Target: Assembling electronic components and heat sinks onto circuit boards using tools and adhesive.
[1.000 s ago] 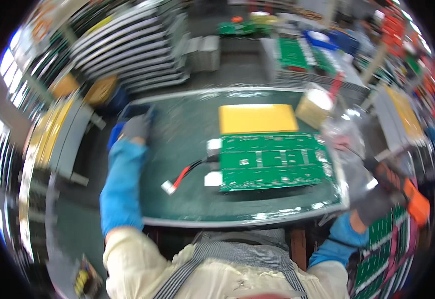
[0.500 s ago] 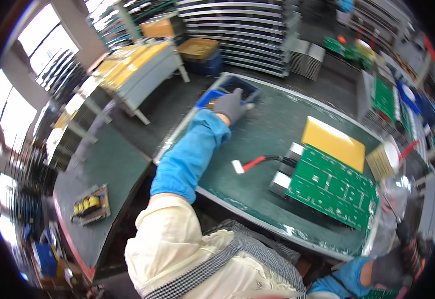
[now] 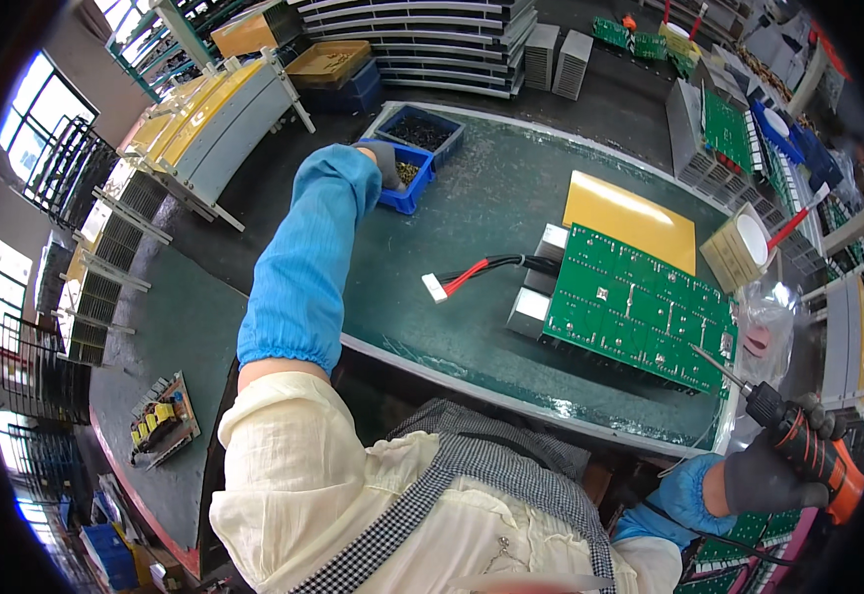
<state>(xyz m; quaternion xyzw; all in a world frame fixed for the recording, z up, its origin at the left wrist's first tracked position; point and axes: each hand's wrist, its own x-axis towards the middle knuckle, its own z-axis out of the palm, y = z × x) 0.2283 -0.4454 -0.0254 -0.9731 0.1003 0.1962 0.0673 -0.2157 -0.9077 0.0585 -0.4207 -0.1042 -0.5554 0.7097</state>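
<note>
Blue bin of small screws [image 3: 407,176], upper centre: the left hand [image 3: 384,161] dips in, grip hidden. Right hand [image 3: 773,475], lower right, clenches an orange screwdriver [image 3: 803,450] beside the green circuit board [image 3: 640,307]. Next likely: seating a screw.

A green-topped table [image 3: 511,213] fills the centre. Windows [image 3: 31,114] let in daylight at nine and ten o'clock. Grey stacked trays [image 3: 422,45] stand at twelve o'clock, shelves [image 3: 798,129] at two, over a dark floor [image 3: 274,168].
</note>
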